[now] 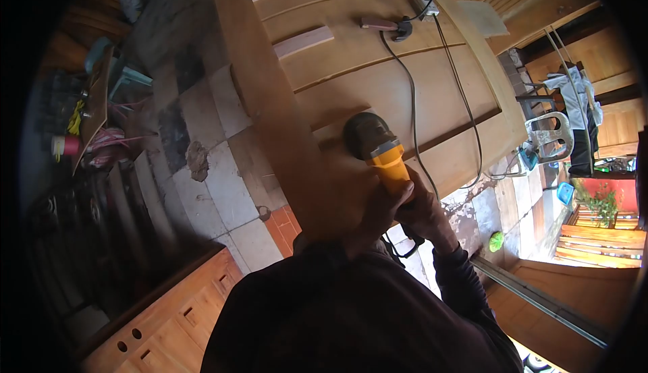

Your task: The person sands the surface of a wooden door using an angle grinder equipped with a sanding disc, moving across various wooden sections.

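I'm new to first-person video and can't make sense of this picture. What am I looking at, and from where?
There is no machine arm here: a person works with bare hands, and the single picture comes from a camera on their head, looking down. The dark shape at the bottom is their clothing. The left hand and right hand hold a yellow power tool with a dark round head, over a large wooden panel. On the panel lie short wood strips, a white socket block and dark cords. Beyond is tiled floor.
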`<move>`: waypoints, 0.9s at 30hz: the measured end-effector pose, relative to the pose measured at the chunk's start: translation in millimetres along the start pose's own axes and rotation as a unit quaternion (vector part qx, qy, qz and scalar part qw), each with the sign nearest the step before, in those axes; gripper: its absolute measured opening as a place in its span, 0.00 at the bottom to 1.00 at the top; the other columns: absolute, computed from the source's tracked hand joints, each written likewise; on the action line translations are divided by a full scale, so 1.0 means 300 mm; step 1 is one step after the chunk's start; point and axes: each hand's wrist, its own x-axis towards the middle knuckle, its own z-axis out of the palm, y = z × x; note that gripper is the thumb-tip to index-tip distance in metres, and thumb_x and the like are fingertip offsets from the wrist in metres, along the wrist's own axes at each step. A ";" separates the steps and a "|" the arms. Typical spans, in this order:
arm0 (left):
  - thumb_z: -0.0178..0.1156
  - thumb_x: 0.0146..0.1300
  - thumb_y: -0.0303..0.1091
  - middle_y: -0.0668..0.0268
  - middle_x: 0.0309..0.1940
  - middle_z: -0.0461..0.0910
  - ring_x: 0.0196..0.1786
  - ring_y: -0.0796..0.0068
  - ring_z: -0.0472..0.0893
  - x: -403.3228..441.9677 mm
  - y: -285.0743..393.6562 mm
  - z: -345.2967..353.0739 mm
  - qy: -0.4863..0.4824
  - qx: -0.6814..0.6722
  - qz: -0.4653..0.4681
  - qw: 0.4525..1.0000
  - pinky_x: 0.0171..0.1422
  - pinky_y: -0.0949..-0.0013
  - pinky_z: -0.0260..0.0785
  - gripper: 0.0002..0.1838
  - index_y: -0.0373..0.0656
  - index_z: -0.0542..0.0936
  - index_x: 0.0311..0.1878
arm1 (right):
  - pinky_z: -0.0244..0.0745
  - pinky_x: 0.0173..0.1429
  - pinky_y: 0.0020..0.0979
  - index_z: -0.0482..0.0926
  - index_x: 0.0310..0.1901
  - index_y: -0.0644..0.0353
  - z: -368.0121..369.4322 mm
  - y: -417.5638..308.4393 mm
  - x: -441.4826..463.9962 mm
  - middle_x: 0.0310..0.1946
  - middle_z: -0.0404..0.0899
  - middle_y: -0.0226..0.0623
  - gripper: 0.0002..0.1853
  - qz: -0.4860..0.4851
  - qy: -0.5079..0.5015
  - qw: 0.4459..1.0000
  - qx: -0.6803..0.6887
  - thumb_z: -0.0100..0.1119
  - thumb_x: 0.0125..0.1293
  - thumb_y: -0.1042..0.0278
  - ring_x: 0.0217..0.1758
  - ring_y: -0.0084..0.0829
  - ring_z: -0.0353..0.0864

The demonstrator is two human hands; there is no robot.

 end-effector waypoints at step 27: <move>0.68 0.78 0.48 0.59 0.56 0.84 0.59 0.70 0.86 0.057 -0.069 0.039 -0.044 0.015 0.011 0.999 0.64 0.65 0.79 0.28 0.35 0.75 0.67 | 0.83 0.65 0.44 0.63 0.81 0.51 -0.048 0.050 -0.005 0.58 0.87 0.55 0.46 -0.060 0.032 0.997 -0.028 0.78 0.64 0.64 0.64 0.51 0.88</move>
